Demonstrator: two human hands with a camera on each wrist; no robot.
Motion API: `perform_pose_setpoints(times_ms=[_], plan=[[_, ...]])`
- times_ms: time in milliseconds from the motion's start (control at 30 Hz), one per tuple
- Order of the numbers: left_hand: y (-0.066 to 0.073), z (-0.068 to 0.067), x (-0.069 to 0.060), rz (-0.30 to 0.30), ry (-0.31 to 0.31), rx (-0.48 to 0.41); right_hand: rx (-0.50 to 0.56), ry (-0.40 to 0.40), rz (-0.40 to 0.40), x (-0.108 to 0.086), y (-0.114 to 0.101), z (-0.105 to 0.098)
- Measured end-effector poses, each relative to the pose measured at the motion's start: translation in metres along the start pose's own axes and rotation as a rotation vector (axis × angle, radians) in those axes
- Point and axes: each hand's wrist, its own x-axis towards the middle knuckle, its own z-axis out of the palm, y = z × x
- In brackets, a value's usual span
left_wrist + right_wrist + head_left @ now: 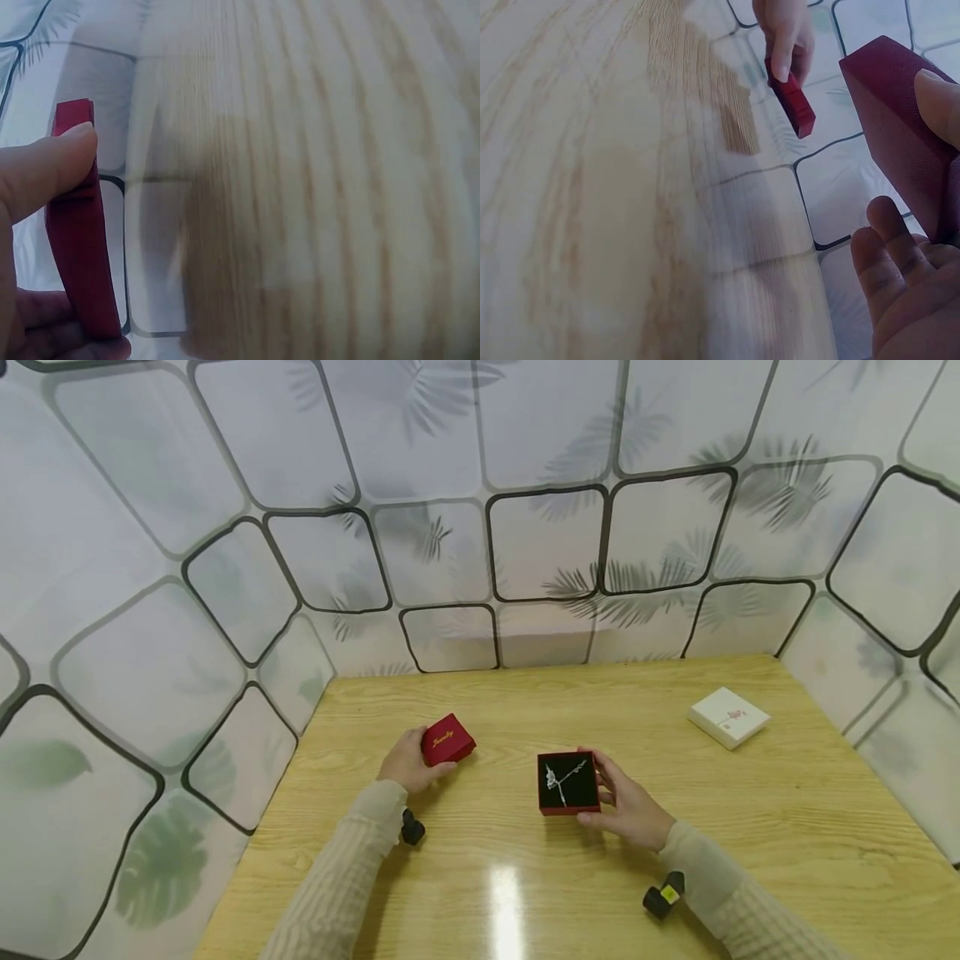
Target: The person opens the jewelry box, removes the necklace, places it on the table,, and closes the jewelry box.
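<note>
My left hand [414, 762] grips a red box lid [448, 740] with gold "Jewelry" lettering, on the left side of the table. In the left wrist view the lid [81, 232] is seen edge-on, with the thumb pressed on its near side. On the right, my right hand [632, 806] holds the red jewelry box base [568, 811] by its right side, thumb at the front edge and fingers behind. A silver necklace [561, 783] lies on the black insert inside it. From below, the right wrist view shows the base [900, 127] raised off the table.
A flat white box [729, 718] with a pink flower print lies at the back right of the wooden table [480, 860]. A patterned curtain [547, 543] encloses the back and sides. Black wrist-worn devices [663, 896] sit at both cuffs.
</note>
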Motion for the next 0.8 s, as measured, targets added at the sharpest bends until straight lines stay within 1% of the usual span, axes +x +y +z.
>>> perform_pose_setpoints(times_ms=[100, 200, 400, 533, 800], plan=[[-0.0017, -0.0010, -0.0006, -0.037, -0.006, 0.011, 0.002, -0.001, 0.006, 0.0011, 0.0009, 0.0001], [-0.0024, -0.0020, -0.0014, -0.061, -0.004, 0.020, -0.004, -0.001, 0.024, 0.0015, 0.0009, -0.0003], [-0.0019, -0.0025, -0.0041, -0.091, -0.021, 0.030, -0.010, 0.020, 0.074, 0.0005, 0.0006, -0.0036], [-0.0014, -0.0019, -0.0053, -0.088, -0.028, 0.049, 0.004, 0.026, 0.081, 0.0006, 0.0005, -0.0054], [0.0004, -0.0015, -0.0058, -0.066, -0.016, 0.081, -0.009, 0.027, 0.053, 0.0006, -0.0009, -0.0084]])
